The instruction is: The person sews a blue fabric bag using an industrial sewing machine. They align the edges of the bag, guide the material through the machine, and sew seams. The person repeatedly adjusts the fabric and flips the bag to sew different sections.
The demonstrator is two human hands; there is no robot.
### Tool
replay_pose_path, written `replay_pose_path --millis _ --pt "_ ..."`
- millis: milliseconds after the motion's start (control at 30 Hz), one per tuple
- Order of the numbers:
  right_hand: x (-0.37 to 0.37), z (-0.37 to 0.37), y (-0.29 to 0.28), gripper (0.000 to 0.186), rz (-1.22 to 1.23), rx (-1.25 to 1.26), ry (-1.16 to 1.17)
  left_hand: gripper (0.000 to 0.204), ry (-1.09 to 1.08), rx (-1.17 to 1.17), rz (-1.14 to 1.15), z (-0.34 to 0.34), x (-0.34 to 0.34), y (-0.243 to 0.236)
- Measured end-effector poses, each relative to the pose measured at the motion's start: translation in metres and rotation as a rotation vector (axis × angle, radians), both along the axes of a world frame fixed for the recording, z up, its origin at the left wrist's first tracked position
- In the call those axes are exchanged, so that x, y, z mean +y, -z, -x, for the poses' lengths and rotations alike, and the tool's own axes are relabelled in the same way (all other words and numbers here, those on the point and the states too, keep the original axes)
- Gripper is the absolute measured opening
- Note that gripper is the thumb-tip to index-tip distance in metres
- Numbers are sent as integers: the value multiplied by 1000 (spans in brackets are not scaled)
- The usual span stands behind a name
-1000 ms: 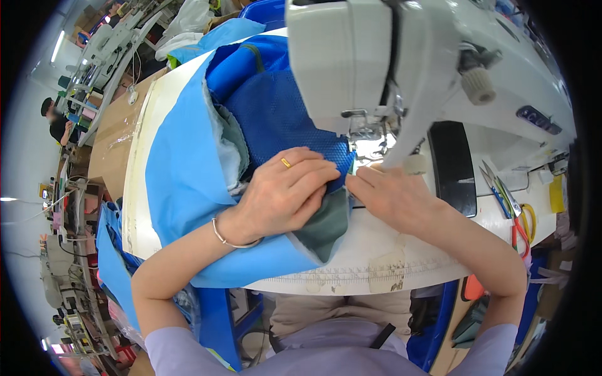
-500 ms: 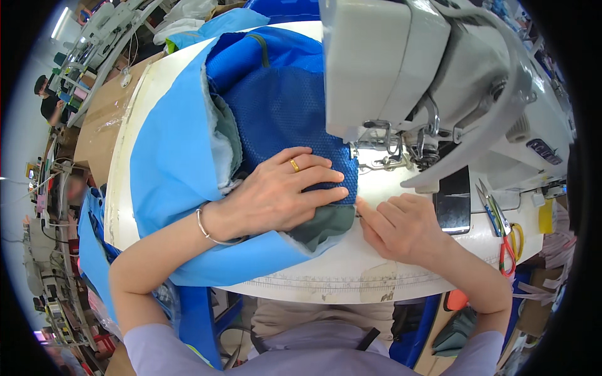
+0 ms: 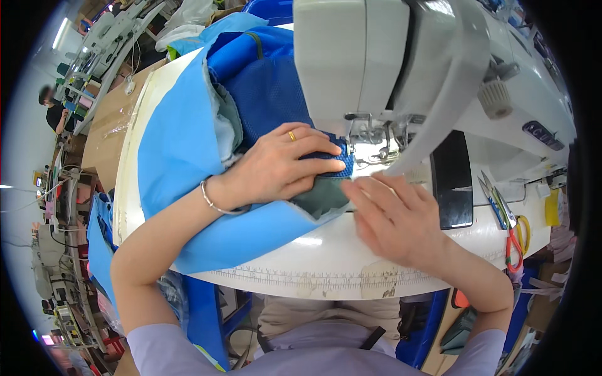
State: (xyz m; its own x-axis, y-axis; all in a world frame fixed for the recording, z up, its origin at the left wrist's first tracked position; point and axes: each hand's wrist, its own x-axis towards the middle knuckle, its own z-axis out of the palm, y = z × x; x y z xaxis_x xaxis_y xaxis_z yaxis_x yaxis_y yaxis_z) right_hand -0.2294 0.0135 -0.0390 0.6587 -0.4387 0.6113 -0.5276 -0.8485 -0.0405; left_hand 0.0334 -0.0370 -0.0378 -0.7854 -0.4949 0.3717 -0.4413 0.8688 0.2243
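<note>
Under the sewing machine's presser foot [image 3: 351,149] lies the edge of a dark blue mesh fabric [image 3: 269,94]. It is part of a bundle with a light blue outer cloth [image 3: 179,138] and a grey-green lining [image 3: 323,197]. My left hand [image 3: 276,163] lies flat on the mesh, fingers stretched toward the foot, pressing it to the table. My right hand [image 3: 401,216] is at the bundle's right edge, slightly blurred, its fingertips touching the mesh and lining corner. Its thumb looks apart from the fingers, with nothing visible between them.
The white sewing machine [image 3: 351,56] rises over the fabric. Metal shears [image 3: 492,197] and red-and-yellow-handled scissors [image 3: 515,241] lie right of a black panel [image 3: 453,182]. A printed ruler [image 3: 313,279] runs along the table's front edge. A person [image 3: 55,113] is far left.
My right hand has moved up and slightly left, its fingers spreading from a more curled pose to the fabric corner. The mesh edge has shifted up under the foot, with my left hand on it.
</note>
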Motion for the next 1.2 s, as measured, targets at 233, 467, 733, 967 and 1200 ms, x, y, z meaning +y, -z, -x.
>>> replay_pose_path --millis 233,467,733,967,1200 --pt "34 -39 -3 16 -423 -110 -319 39 -39 -171 -59 8 2 -34" --pt "70 -21 11 12 -113 -97 -363 20 -249 -221 -16 39 39 -41" --pt "65 -13 9 14 -92 -46 -431 18 -271 -28 91 46 34 -21" --pt "57 -21 5 14 -114 -367 -434 27 -351 3 -10 38 49 -17" --pt "54 -25 -12 17 -16 -319 -404 24 -490 103 -195 41 52 -14"
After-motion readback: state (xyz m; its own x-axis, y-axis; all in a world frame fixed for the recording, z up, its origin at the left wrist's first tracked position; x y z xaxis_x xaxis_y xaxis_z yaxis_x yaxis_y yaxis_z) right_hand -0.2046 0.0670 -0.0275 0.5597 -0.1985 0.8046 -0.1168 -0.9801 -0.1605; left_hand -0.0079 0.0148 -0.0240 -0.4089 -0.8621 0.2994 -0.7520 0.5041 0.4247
